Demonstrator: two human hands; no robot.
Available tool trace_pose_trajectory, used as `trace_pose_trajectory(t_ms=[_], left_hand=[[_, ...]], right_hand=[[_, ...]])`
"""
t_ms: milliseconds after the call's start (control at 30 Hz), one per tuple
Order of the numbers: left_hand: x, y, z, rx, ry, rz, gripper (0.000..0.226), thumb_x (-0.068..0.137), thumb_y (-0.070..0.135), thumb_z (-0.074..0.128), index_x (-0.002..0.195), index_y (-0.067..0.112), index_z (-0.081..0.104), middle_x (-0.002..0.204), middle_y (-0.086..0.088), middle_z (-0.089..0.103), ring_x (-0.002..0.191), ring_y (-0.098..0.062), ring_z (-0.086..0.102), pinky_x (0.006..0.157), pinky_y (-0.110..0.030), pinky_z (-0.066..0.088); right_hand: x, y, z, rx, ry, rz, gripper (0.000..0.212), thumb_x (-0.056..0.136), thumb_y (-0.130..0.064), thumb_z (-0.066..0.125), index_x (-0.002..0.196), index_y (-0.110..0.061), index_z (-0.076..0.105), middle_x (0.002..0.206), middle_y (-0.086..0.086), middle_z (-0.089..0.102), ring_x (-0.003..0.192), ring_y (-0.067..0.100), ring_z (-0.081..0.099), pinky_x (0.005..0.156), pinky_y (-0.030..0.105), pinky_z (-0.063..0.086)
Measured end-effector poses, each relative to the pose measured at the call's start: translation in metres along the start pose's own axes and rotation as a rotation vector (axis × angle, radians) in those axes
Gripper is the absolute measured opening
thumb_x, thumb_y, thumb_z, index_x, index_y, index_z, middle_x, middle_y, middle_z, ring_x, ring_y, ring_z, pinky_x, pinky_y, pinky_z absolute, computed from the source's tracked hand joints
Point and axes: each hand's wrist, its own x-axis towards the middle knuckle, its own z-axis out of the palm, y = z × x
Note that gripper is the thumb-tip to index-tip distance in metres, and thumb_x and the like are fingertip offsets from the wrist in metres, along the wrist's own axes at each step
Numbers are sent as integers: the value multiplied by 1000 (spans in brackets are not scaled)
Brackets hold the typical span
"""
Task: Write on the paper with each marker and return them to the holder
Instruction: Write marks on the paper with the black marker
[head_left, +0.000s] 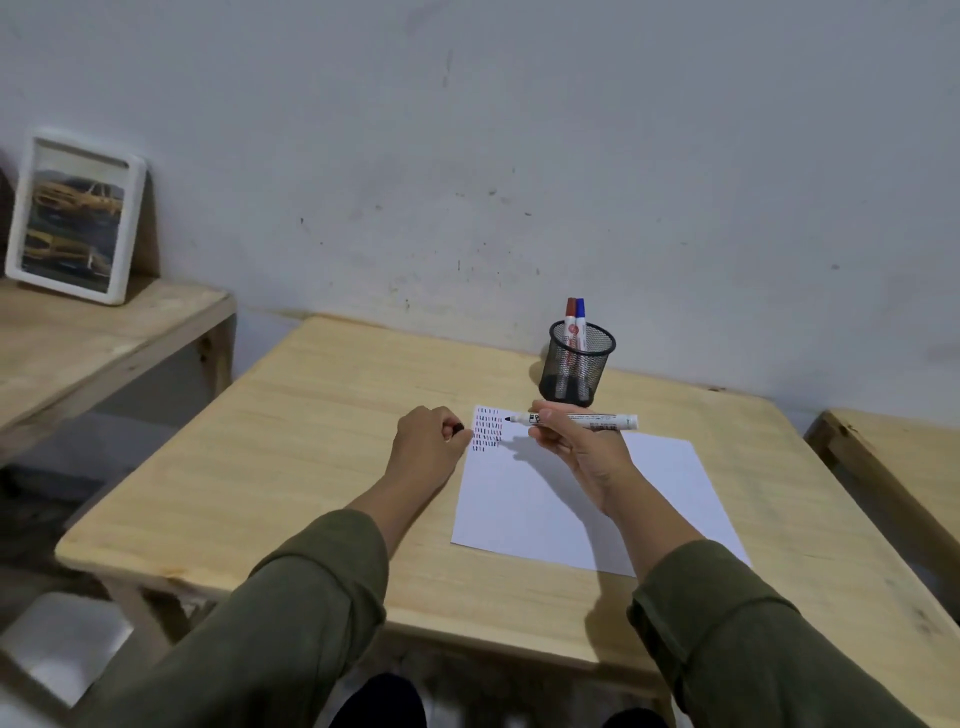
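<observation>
A white sheet of paper (587, 499) lies on the wooden table (322, 467), with rows of short red, blue and black strokes (487, 429) at its far left corner. My right hand (571, 447) holds an uncapped black marker (587, 420) level above the paper, tip pointing left. My left hand (431, 439) is closed on the marker's black cap (459, 428), just left of the paper. Behind the paper stands a black mesh holder (577, 371) with a red marker (571, 317) and a blue marker (581, 318) upright in it.
A white-framed picture (75, 215) leans on the wall atop a lower wooden table (93, 338) at the left. Another wooden table edge (883, 467) shows at the right. The grey wall runs right behind the holder.
</observation>
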Motion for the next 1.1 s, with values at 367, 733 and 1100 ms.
trace_pose_trajectory(t_ms=[367,733,1100], left_hand=[[-6,-21,8,339,-29,51,68,68,68,53,119,23,53,133,7,47,130,-12,31,106,-37,18],[-4,-25,11,313,-38,62,68,66,68,55,117,23,57,138,7,44,134,-8,28,111,-41,16],[-3,-26,11,323,-41,73,68,66,68,53,119,24,56,139,7,43,134,-9,27,111,-41,16]], right_hand=[[6,19,15,-187,20,-10,17,76,1,71,67,-14,71,62,-3,68,59,9,60,61,19,50],[3,27,18,-291,2,-41,7,74,-8,73,69,-14,72,61,-5,70,60,3,65,57,13,49],[6,30,17,-308,5,-40,2,75,-8,73,75,-8,72,62,-6,71,62,1,66,58,11,49]])
